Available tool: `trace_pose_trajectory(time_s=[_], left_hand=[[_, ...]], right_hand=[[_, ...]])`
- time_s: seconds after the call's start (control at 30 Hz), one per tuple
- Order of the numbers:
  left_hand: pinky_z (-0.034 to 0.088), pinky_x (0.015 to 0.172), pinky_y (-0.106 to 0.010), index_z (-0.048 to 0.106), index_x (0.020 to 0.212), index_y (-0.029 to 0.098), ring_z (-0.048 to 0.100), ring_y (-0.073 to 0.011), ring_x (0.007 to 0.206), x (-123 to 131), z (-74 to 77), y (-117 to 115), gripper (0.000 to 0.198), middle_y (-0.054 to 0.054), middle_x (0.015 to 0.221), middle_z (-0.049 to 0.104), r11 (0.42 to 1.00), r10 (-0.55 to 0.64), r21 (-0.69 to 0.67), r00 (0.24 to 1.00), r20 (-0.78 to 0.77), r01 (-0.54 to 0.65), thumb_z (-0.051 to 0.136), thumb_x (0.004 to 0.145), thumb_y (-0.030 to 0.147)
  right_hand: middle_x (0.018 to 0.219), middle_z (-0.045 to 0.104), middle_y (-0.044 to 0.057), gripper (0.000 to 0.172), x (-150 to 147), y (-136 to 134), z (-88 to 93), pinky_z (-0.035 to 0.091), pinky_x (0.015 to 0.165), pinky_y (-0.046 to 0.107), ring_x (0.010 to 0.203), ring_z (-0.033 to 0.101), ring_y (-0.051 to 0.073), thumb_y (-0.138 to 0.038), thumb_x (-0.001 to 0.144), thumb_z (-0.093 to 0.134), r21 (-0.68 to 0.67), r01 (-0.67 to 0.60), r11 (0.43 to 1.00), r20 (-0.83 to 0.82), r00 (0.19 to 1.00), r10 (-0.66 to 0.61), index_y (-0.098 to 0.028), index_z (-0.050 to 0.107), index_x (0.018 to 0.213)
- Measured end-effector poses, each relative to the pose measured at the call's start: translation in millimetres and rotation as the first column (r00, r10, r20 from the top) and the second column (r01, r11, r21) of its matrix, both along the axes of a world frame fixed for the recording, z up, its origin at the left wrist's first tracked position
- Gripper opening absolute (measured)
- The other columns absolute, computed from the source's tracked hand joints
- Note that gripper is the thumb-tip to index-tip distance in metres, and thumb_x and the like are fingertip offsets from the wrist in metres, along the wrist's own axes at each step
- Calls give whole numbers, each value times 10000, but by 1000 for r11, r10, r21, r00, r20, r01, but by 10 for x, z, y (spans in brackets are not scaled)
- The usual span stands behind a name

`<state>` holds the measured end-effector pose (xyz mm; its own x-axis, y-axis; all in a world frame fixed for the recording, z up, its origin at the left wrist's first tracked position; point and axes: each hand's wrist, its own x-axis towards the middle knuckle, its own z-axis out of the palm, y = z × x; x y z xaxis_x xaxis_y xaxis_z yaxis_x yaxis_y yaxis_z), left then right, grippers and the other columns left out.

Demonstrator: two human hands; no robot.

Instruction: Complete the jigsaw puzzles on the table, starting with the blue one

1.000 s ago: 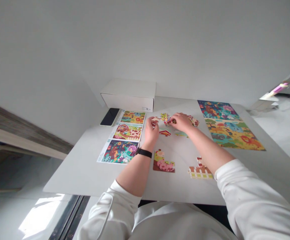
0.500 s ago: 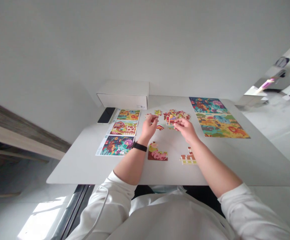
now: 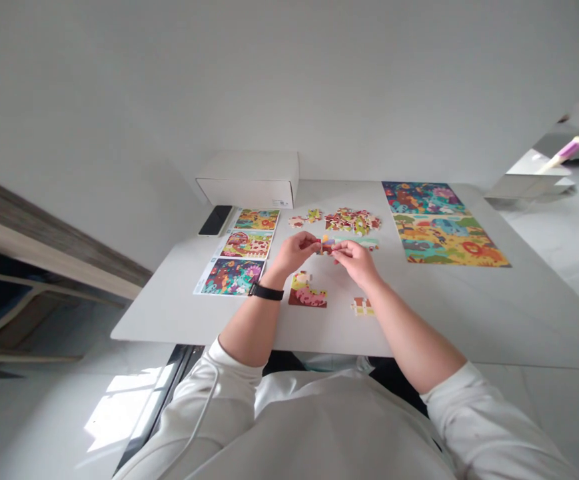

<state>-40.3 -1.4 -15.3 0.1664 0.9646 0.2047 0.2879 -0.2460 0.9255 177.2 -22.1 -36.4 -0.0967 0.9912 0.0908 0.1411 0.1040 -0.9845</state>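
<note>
My left hand (image 3: 294,253) and my right hand (image 3: 354,261) meet above the white table, their fingertips pinching small jigsaw pieces (image 3: 326,245) between them. I cannot make out how many pieces they hold. Just beyond my hands lies a long green-toned puzzle strip (image 3: 356,243), and behind it a heap of loose pieces (image 3: 353,220). Nearer me sit a joined pig section (image 3: 308,292) and a small fence section (image 3: 362,307). A finished jungle puzzle (image 3: 444,240) lies to the right.
Several printed picture sheets (image 3: 246,252) lie left of my hands on the table (image 3: 469,313). A white box (image 3: 248,180) and a black phone (image 3: 216,220) stand at the back. The table's front edge runs just beyond my body.
My hands have come together, with the pieces now held between them. The view has pulled back and turned slightly, so the table sits higher and smaller in the picture.
</note>
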Motion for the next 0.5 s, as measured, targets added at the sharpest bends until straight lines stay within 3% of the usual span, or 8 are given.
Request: trace_pose_trajectory(time_s=[0.27, 0.5], left_hand=[[375, 598, -247, 717, 882, 177, 525, -119, 620, -291, 177, 0, 223, -16, 717, 675, 998, -32, -52, 986, -161, 24, 738, 866, 398], [388, 619, -256, 752, 882, 178, 542, -131, 640, -473, 182, 39, 223, -18, 722, 691, 993, -53, -115, 953, -300, 19, 697, 859, 393]], right_hand=[[994, 825, 59, 233, -14, -68, 62, 594, 850, 377, 813, 752, 204, -433, 900, 713, 28, -80, 996, 58, 995, 78, -239, 696, 1027], [1101, 817, 65, 254, -27, -113, 29, 599, 895, 371, 899, 752, 194, -330, 940, 680, 63, -147, 987, 187, 973, 133, -248, 706, 1179]])
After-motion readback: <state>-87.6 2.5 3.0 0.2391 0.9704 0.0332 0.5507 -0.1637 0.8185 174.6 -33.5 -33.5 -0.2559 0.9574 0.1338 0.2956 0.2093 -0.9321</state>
